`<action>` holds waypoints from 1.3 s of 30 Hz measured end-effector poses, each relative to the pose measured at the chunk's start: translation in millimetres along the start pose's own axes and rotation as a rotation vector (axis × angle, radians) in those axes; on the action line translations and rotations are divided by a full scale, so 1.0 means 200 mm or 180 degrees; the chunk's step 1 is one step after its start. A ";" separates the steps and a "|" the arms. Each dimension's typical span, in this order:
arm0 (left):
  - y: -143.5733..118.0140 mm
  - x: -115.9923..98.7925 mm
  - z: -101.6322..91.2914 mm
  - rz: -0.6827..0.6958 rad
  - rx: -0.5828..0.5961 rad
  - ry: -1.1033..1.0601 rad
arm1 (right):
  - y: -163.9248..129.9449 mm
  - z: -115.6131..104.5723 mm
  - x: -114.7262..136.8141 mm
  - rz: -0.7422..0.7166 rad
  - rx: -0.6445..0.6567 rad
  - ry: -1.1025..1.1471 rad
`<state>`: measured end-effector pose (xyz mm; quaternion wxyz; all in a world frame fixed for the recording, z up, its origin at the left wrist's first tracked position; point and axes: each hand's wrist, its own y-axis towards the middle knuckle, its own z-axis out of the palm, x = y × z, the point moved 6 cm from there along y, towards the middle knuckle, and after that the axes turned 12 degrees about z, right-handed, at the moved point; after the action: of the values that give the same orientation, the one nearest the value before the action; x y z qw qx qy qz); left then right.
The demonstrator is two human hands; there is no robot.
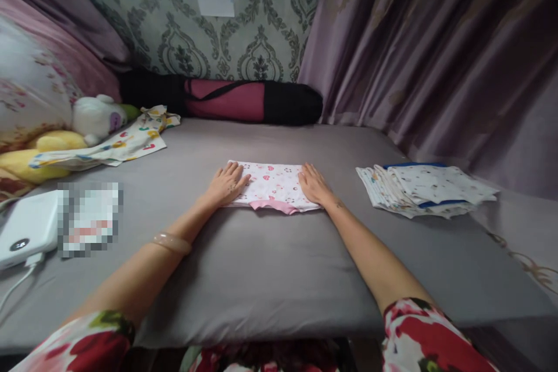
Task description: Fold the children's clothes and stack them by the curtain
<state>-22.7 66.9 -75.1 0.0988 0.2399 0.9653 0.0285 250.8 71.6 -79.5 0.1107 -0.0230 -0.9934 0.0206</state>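
A small folded white garment (274,185) with pink prints and a pink hem lies flat on the grey mattress (261,267). My left hand (227,183) rests palm down on its left edge, fingers spread. My right hand (314,185) lies flat on its right edge in the same way. Neither hand grips the cloth; both press on it. A pale bangle (171,242) sits on my left wrist.
A stack of folded printed cloths (425,190) lies to the right. At the left are a white power bank (27,226) with a cable, a blurred item, a patterned cloth (126,142) and soft toys (93,117). A pink-black rolled bag (244,100) lines the back wall; curtains hang on the right.
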 end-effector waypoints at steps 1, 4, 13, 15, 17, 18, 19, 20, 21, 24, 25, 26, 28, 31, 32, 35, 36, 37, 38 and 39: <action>-0.01 -0.01 -0.02 0.0019 -0.0144 0.0051 | 0.00 -0.01 0.00 0.0005 0.0034 -0.0022; -0.06 -0.08 -0.11 0.0059 -0.0621 0.0320 | -0.03 -0.04 0.05 0.0027 -0.0050 -0.0147; -0.10 -0.38 0.00 0.0242 0.0048 0.0196 | -0.25 0.03 0.53 -0.0652 -0.0019 -0.0115; -0.11 -0.37 0.04 0.0212 0.0131 0.0160 | -0.25 0.06 0.54 -0.0596 0.0040 -0.0135; -0.11 -0.36 0.06 0.0213 0.0097 0.0176 | -0.25 0.07 0.53 -0.0578 0.0016 -0.0153; -0.11 -0.36 0.06 0.0212 0.0068 0.0198 | -0.24 0.07 0.53 -0.0581 -0.0010 -0.0165; -0.11 -0.36 0.06 0.0216 0.0037 0.0223 | -0.24 0.07 0.53 -0.0580 -0.0029 -0.0179; -0.11 -0.36 0.06 0.0219 0.0014 0.0244 | -0.23 0.07 0.53 -0.0574 -0.0037 -0.0191; -0.10 -0.36 0.06 0.0219 0.0005 0.0254 | -0.23 0.07 0.53 -0.0561 -0.0041 -0.0199; -0.11 -0.37 0.04 0.0219 0.0120 0.0210 | -0.24 0.05 0.52 -0.0552 0.0090 -0.0175; -0.12 -0.37 0.03 0.0243 0.0192 0.0179 | -0.25 0.04 0.52 -0.0581 0.0185 -0.0153; -0.13 -0.37 0.02 0.0283 0.0266 0.0145 | -0.27 0.04 0.52 -0.0632 0.0276 -0.0132; -0.15 -0.36 0.00 0.0385 0.0372 0.0088 | -0.31 0.02 0.51 -0.0766 0.0384 -0.0110; -0.19 -0.35 -0.01 0.0478 0.0423 0.0052 | -0.38 0.01 0.49 -0.0874 0.0352 -0.0137; -0.20 -0.34 -0.01 0.0491 0.0426 0.0052 | -0.40 0.01 0.49 -0.0877 0.0332 -0.0146; -0.20 -0.33 -0.01 0.0517 0.0447 0.0045 | -0.42 0.01 0.48 -0.0878 0.0357 -0.0140; -0.20 -0.33 -0.01 0.0527 0.0450 0.0037 | -0.41 0.01 0.48 -0.0884 0.0368 -0.0127; -0.20 -0.33 -0.01 0.0537 0.0449 0.0030 | -0.41 0.00 0.47 -0.0885 0.0363 -0.0113; -0.19 -0.33 -0.02 0.0542 0.0454 0.0026 | -0.40 -0.01 0.46 -0.0862 0.0340 -0.0100; -0.19 -0.33 -0.02 0.0539 0.0466 0.0025 | -0.40 -0.03 0.44 -0.0809 0.0312 -0.0092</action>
<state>16.2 2.8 -63.8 0.0746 0.3271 0.9415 -0.0329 162.7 -3.0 -51.4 0.0991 0.1088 -0.9876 0.0553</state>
